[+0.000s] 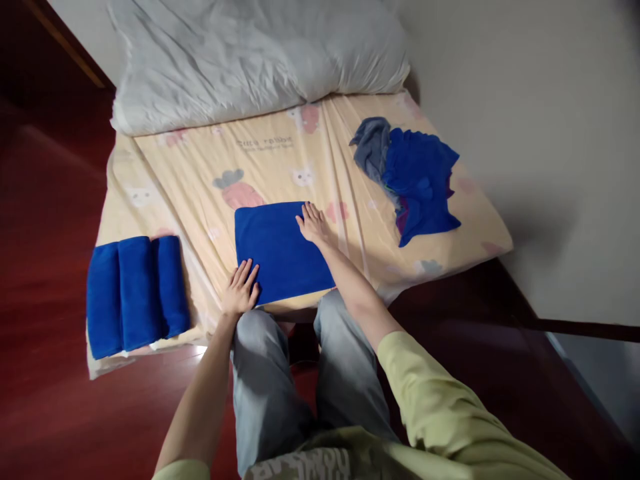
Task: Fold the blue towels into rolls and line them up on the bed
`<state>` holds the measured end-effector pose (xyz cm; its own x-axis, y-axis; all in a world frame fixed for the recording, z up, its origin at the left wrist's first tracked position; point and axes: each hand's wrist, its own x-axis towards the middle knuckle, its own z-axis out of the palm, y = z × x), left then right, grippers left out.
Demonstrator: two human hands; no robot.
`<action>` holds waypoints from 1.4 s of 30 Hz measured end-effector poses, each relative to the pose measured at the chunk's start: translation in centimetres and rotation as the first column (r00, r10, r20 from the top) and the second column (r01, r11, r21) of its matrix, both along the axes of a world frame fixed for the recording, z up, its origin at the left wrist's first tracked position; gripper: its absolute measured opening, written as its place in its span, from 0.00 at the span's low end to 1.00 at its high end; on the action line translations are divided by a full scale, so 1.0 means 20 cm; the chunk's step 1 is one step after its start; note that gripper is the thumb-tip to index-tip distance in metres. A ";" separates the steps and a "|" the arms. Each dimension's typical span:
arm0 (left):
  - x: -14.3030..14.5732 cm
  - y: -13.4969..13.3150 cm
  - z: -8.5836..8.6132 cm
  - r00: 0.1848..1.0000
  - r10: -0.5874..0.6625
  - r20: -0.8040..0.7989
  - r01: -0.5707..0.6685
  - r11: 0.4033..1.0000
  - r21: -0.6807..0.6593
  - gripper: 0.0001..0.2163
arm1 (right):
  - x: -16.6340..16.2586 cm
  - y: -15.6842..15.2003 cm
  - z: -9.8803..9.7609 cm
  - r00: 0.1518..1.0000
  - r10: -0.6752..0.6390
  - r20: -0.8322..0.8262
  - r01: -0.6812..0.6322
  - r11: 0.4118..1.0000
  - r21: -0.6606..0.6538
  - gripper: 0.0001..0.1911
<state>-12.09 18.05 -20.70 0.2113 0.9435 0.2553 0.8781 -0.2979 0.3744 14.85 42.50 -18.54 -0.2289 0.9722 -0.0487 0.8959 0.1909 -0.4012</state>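
A blue towel (280,250) lies flat, folded to a rectangle, on the yellow cartoon-print sheet of the mattress (280,153), near its front edge. My left hand (241,288) rests flat on the towel's near left corner, fingers stretched out. My right hand (312,223) presses flat on the towel's far right corner, fingers spread. Neither hand grips anything.
Three folded blue towels (136,292) lie side by side at the mattress's front left. A loose heap of blue and grey cloths (410,177) sits at the right. A white crumpled duvet (250,57) covers the far end. Dark red floor surrounds the mattress; a wall stands right.
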 end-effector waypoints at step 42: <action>0.02 0.00 0.03 0.997 0.021 0.073 -0.013 0.994 -0.111 0.29 | 0.01 -0.04 -0.01 0.999 0.025 -0.038 -0.018 0.984 0.180 0.33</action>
<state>-11.72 17.97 -20.11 0.1793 0.9700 0.1640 0.8512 -0.2366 0.4686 15.02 41.66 -18.81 -0.2478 0.9593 0.1356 0.8750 0.2817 -0.3937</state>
